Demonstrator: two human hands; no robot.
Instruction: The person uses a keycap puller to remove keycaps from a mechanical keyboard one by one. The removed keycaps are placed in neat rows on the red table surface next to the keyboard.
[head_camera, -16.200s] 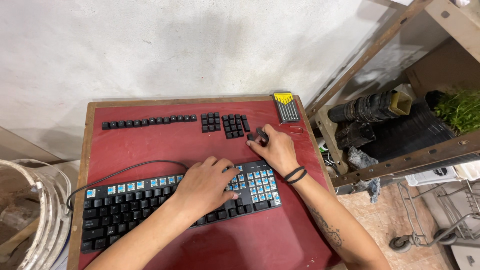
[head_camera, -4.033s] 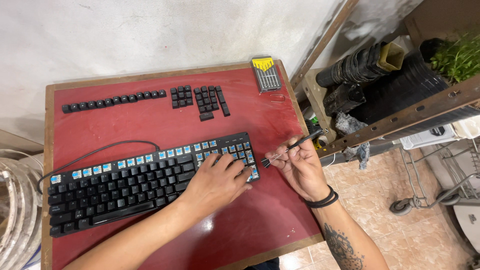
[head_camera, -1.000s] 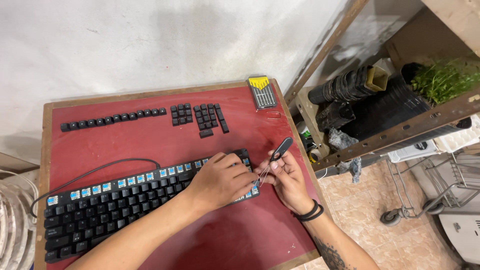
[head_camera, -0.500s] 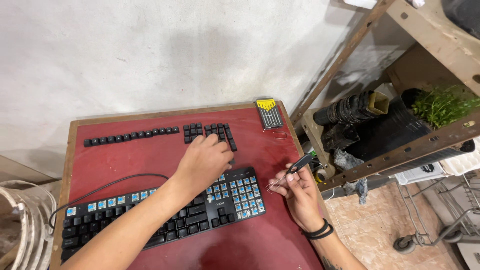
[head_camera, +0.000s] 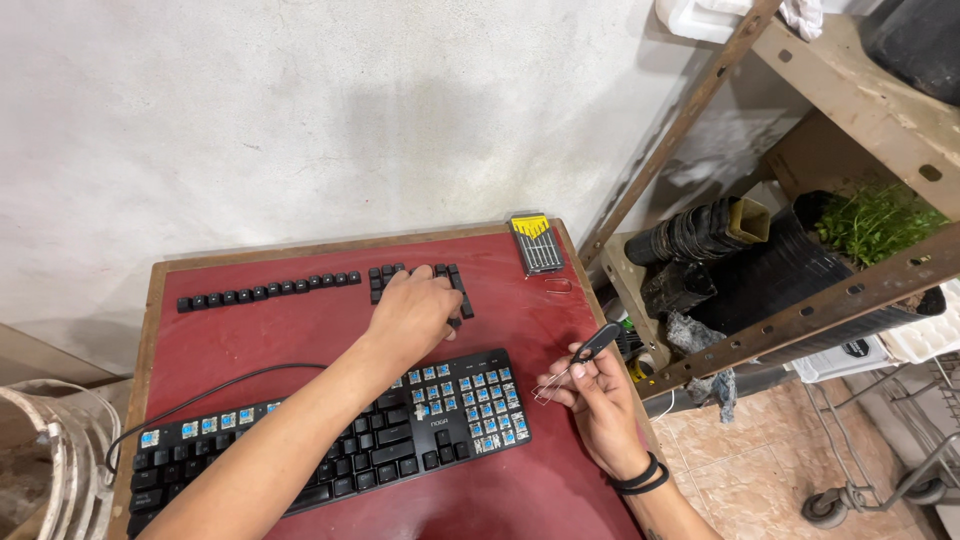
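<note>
A black keyboard with several blue switches bared lies on the red table. My left hand rests fingers-down on a block of removed black keycaps at the table's far side; whether it grips a cap I cannot tell. A row of loose keycaps stretches to the left of it. My right hand hovers right of the keyboard, pinching a wire keycap puller with a black handle.
A small case of precision screwdrivers sits at the table's far right corner. A metal shelf frame with black pots and a green plant stands right of the table. A coiled hose lies at the left. The keyboard's cable loops over the table.
My left hand left the keyboard's right end and reached up to the removed keycaps at the far side. My right hand drew the puller away to the right of the keyboard.
</note>
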